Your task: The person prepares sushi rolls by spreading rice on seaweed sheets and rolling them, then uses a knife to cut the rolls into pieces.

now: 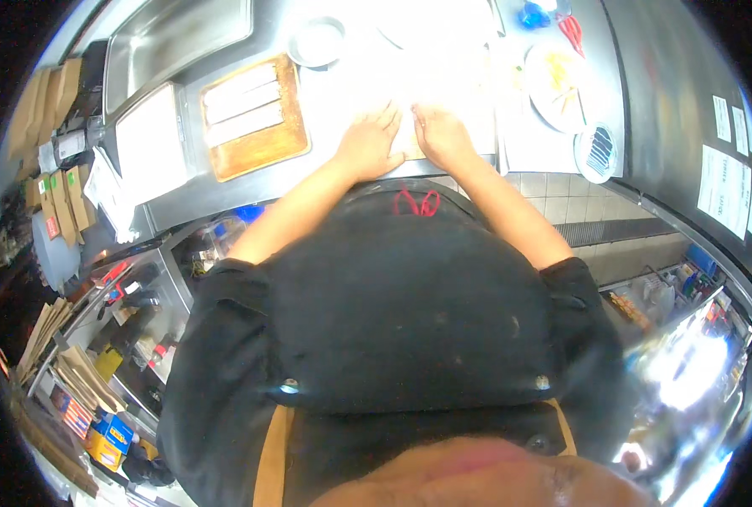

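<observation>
Both my hands rest side by side near the front edge of a steel counter [268, 180], on a work surface washed out by glare. My left hand [368, 144] lies palm down, thumb out and fingers slightly apart. A short gap separates it from my right hand [444, 138], whose fingers are curled inward; whatever is under or inside them is lost in the brightness. Between the hands a yellowish, finely lined patch [416, 151] shows. Left of my left hand sits a brown tray [258, 155] carrying white oblong pieces [243, 108]. A round metal bowl [317, 42] stands behind it.
Far left are a deep steel pan [176, 44] and a white-topped rectangular container [151, 142]. To the right stand a white plate of shredded yellow-orange food [556, 82], a small dish of dark strips [599, 152] and red handles [571, 33]. Cluttered shelves [122, 317] lie behind me.
</observation>
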A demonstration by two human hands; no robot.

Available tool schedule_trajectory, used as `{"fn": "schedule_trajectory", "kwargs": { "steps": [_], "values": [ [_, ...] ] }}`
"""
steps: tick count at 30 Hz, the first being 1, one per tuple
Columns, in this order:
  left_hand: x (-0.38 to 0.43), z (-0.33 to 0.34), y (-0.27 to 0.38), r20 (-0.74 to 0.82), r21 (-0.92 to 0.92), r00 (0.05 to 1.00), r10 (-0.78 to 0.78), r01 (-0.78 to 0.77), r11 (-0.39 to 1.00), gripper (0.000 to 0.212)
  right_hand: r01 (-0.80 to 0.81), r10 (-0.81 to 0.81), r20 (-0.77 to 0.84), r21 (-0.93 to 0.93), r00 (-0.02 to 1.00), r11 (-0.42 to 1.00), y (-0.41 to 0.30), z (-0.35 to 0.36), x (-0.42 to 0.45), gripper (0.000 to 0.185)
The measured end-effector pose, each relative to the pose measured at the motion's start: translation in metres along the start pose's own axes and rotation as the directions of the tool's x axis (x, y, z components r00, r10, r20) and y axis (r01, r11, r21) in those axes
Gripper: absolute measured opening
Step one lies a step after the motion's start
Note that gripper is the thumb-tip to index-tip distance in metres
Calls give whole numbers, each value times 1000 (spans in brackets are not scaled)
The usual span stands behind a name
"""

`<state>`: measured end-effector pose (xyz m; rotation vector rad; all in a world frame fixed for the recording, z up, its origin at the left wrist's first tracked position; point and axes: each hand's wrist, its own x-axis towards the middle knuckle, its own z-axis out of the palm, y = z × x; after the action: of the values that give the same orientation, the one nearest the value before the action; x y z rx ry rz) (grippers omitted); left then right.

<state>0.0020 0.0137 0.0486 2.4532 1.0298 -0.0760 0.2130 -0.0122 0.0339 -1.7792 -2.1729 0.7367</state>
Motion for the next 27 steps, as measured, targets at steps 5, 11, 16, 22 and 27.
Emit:
{"fn": "schedule_trajectory", "kwargs": {
  "steps": [5, 11, 16, 22, 27],
  "values": [
    [16, -5, -4, -20, -178, 999, -41, 37, 983, 80, 282, -259, -404, -5, 877, 960, 24, 42, -7, 37],
    [-19, 13, -22, -154, -1, 988, 9, -9, 1000, 76, 99, -95, -44, 107, 994, 989, -6, 4, 25, 47],
    [-8, 6, -27, -123, -233, 992, -28, -2, 973, 77, 231, -209, -284, 47, 936, 972, 1, 32, 23, 49],
    [-30, 29, -42, -195, -642, 957, -217, 43, 766, 77, 180, -150, -166, 181, 975, 967, 5, 14, 35, 51],
    [-25, 35, -25, -200, -333, 973, -112, 40, 942, 88, 181, -158, -197, 106, 968, 978, 3, 32, 35, 53]
  ]
}}
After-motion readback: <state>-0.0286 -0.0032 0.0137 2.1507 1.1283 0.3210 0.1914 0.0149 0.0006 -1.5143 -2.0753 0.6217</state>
